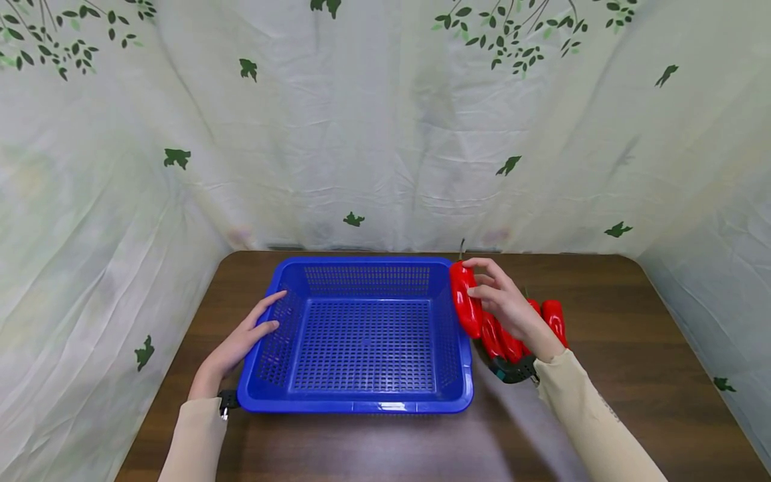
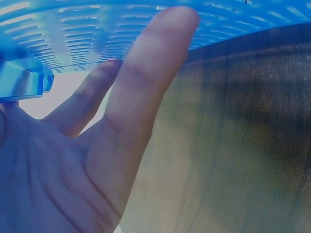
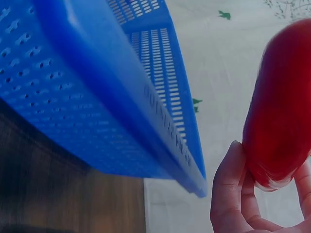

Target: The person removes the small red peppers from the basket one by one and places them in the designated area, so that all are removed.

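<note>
My right hand (image 1: 502,298) pinches a long, glossy red pepper (image 1: 465,304) between thumb and fingers. The pepper is held upright at the right rim of a blue plastic basket (image 1: 370,406), with its thin stem pointing up. In the right wrist view, the pepper's rounded lower end (image 3: 279,145) shows between the fingers. My left hand (image 1: 237,345) rests on the basket's left side with its fingers fairly straight. The left wrist view shows those fingers (image 2: 141,82) against the slotted wall. Inside the basket only the perforated floor is visible.
Several more red peppers (image 1: 554,318) lie on the brown wooden table (image 1: 626,348), right of the basket and partly hidden by my right hand and wrist. A pale curtain (image 1: 385,134) with green leaf prints hangs behind the table and along both sides.
</note>
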Tool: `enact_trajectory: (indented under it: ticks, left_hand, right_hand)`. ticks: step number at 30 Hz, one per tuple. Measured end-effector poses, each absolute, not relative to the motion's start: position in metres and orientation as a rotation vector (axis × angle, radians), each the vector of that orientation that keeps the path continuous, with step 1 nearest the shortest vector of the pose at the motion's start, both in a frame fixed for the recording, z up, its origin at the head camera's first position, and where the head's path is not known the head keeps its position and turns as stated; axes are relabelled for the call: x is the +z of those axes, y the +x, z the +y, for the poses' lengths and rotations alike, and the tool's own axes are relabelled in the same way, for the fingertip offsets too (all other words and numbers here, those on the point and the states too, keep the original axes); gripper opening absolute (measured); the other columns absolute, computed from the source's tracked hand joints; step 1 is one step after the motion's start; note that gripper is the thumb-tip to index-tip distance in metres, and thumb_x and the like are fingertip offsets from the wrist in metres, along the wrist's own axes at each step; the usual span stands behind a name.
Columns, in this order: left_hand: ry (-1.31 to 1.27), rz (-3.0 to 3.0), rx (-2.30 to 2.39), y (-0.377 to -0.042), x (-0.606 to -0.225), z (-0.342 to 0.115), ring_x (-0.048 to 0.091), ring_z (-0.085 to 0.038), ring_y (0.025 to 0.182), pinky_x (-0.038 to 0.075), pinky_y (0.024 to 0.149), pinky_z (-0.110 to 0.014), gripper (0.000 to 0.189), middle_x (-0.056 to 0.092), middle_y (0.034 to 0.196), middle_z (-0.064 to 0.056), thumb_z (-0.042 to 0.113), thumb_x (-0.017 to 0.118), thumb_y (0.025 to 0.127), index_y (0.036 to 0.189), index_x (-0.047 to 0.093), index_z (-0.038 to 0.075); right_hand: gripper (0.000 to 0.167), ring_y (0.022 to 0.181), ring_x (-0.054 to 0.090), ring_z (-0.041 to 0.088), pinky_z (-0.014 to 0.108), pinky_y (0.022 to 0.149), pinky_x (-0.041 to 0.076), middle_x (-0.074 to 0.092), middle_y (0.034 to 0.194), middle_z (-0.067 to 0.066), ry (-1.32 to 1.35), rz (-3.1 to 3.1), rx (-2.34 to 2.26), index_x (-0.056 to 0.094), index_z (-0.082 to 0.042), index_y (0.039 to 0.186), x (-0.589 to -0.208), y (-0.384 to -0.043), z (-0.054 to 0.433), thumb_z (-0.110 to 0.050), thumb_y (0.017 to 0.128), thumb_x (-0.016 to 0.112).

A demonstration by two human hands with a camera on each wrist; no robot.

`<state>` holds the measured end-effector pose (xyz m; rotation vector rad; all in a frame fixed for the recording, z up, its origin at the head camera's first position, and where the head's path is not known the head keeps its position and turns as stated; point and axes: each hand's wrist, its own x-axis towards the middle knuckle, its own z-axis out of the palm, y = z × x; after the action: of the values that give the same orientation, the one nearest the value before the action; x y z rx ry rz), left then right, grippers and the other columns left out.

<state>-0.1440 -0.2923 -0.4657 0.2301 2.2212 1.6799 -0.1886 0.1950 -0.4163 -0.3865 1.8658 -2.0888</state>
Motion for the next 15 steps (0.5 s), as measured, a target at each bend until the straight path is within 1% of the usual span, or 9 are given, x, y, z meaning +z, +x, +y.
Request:
enact_trajectory:
  ticks: [3, 5, 12, 15]
  left_hand:
    - [0.225, 2.224, 1.68, -0.144, -0.465, -0.292, 0.038, -0.045, 0.121, 0.048, 0.085, -0.037, 0.056, 0.012, 0.153, -0.02, 0.02, 0.044, 0.102, 0.153, 0.019, 0.023]
    - [0.223, 2.228, 1.676, -0.144, -0.465, -0.291, 0.039, -0.045, 0.121, 0.048, 0.085, -0.037, 0.056, 0.013, 0.153, -0.02, 0.02, 0.044, 0.102, 0.153, 0.019, 0.023]
    - [0.216, 2.233, 1.67, -0.143, -0.465, -0.292, 0.038, -0.045, 0.121, 0.048, 0.085, -0.038, 0.057, 0.012, 0.153, -0.02, 0.021, 0.044, 0.102, 0.153, 0.019, 0.023]
    - [0.215, 2.235, 1.669, -0.144, -0.466, -0.292, 0.038, -0.045, 0.121, 0.048, 0.085, -0.038, 0.057, 0.013, 0.153, -0.021, 0.021, 0.044, 0.102, 0.153, 0.019, 0.022]
  right_hand:
    - [0.038, 0.093, 0.06, 0.023, 0.034, 0.079, 0.054, 0.052, 0.117, 0.016, -0.389, 1.849, -2.109, 0.042, -0.013, 0.131, -0.418, -0.188, 0.2, -0.001, 0.095, 0.047]
    - [0.038, 0.095, 0.06, 0.023, 0.034, 0.08, 0.054, 0.052, 0.117, 0.015, -0.384, 1.854, -2.109, 0.042, -0.013, 0.132, -0.419, -0.188, 0.203, -0.002, 0.096, 0.047]
    - [0.041, 0.109, 0.051, 0.027, 0.037, 0.084, 0.052, 0.042, 0.129, 0.018, -0.317, 1.946, -2.04, 0.041, -0.017, 0.133, -0.424, -0.187, 0.214, -0.004, 0.094, 0.048]
    - [0.043, 0.112, 0.047, 0.029, 0.038, 0.085, 0.052, 0.038, 0.133, 0.019, -0.273, 1.966, -2.021, 0.04, -0.017, 0.134, -0.426, -0.186, 0.219, -0.004, 0.094, 0.048]
